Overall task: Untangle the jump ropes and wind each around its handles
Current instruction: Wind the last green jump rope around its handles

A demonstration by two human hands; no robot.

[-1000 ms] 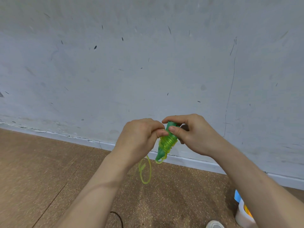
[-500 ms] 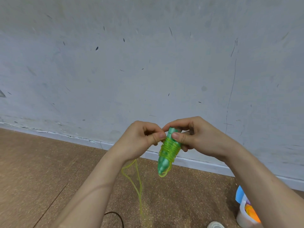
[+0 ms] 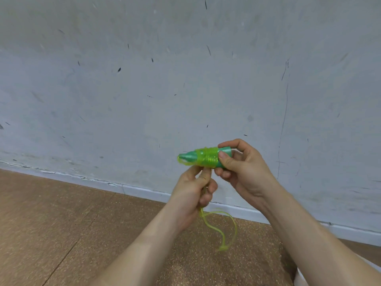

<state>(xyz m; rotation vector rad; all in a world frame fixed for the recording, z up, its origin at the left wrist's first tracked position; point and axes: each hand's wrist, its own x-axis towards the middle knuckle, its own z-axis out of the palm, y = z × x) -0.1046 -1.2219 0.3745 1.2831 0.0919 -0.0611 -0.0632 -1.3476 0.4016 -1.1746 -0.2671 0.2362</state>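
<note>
handles swung from upright to level — right hand (image 3: 243,170) pinches green plastic handles (image 3: 223,159); left hand (image 3: 195,188) grips thin yellow-green plastic rope (image 3: 207,157), light, springy, slippery.

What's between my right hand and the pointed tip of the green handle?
Head view: next to the right hand come coils of yellow-green rope wound round the green handle; past them the handle is bare to its tip.
</note>
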